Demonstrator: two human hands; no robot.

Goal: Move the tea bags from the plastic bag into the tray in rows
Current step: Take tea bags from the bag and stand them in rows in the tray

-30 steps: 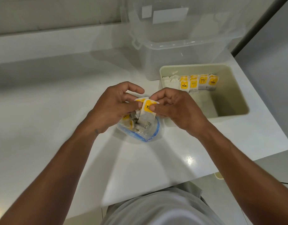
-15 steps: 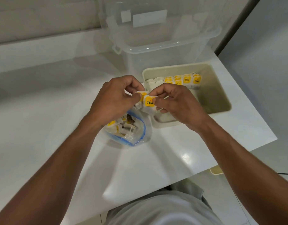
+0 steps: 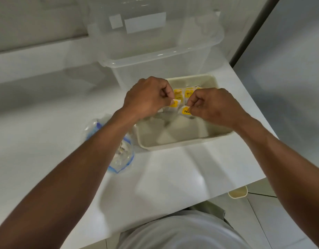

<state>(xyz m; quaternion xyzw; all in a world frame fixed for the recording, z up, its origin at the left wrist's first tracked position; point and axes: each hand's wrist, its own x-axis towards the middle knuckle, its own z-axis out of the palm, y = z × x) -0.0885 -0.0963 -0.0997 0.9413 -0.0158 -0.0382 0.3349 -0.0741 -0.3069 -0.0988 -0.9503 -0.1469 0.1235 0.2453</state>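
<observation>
Yellow-labelled white tea bags [image 3: 186,110], beige tray [image 3: 184,141], blue-edged clear plastic bag [image 3: 121,159], white counter [image 3: 47,123].

This is looking like a room in a home, maybe a kitchen, though it is hard to be sure. A smooth white surface [image 3: 47,133] is shining under the light and running up to a pale wall [image 3: 38,20]. A big clear storage box [image 3: 155,51] is sitting on it. The floor [image 3: 274,218] is showing square tiles. A person in a grey shirt [image 3: 182,230] is standing close.
</observation>
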